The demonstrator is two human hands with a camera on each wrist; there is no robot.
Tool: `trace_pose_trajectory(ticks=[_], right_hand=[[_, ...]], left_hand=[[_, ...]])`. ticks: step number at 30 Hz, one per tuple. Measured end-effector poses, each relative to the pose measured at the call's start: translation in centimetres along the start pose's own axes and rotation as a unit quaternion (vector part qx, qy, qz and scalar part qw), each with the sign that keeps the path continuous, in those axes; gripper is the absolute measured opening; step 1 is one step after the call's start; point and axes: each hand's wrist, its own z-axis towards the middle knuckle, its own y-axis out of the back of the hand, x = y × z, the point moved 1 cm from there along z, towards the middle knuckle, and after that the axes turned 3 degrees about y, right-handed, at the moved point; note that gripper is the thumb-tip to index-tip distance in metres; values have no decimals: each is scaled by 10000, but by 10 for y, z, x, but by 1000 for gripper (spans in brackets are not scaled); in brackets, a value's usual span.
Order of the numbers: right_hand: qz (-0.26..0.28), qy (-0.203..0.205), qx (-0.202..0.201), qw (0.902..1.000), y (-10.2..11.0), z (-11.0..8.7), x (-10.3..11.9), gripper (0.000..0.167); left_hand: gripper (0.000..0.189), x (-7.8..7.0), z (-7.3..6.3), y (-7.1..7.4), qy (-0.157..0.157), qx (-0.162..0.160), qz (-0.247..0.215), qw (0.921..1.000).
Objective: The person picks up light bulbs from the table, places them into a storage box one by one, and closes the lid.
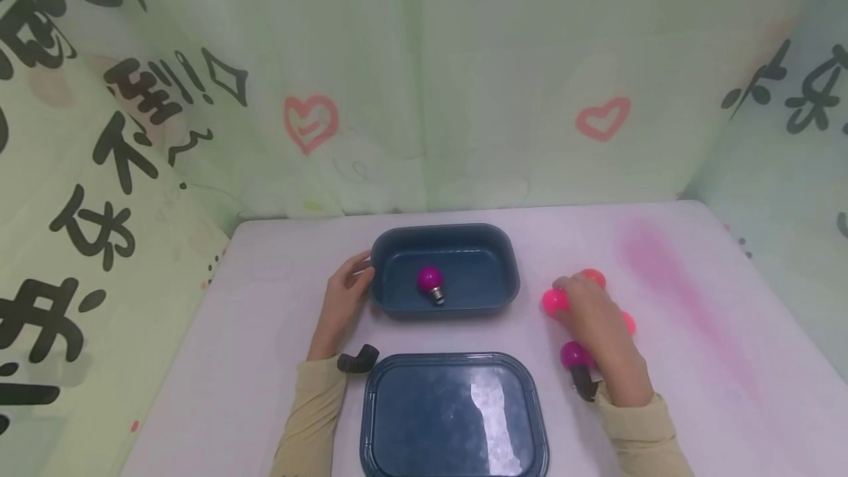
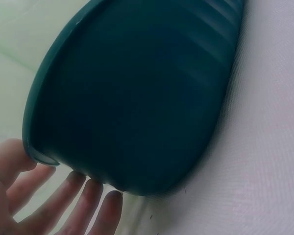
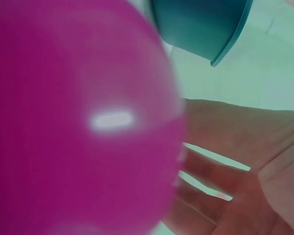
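Fingers (image 2: 108, 211) of left hand (image 1: 343, 302) loosely extended, touching left end of blue box (image 1: 480, 278); inside, purple bulb (image 1: 430, 280); nearer, blue lid (image 1: 430, 418); well apart at right, right hand (image 1: 591, 311) over pink balls (image 1: 554, 302), cannot tell if gripping

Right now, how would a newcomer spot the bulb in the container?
On the pale table, beyond the dark lid, sits an open dark-blue container with the left hand at one end. Inside lies a purple bulb with a silvery screw base. It alone is inside; the pink and purple round things near the right hand are outside.
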Motion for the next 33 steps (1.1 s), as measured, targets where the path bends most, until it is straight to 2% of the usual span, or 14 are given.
trace_pose_trajectory(ticks=[2,6,19,24,33], right_hand=[[41,-49,20,10000,0,0,0,45],[161,-151,82,9997,1,-1,0,46],[319,-126,142,9993,4,0,-1,45],[292,157,-65,9994,8,2,-2,40],[449,179,-126,9988,16,7,12,45]], left_hand=[[48,9,5,0,7,-31,-62,10000],[48,14,7,-1,-51,-91,-88,9999],[48,12,7,-3,-155,-100,4,9998],[48,11,7,-3,-148,-126,25,9998],[47,10,7,-3,-112,-170,-8,9998]])
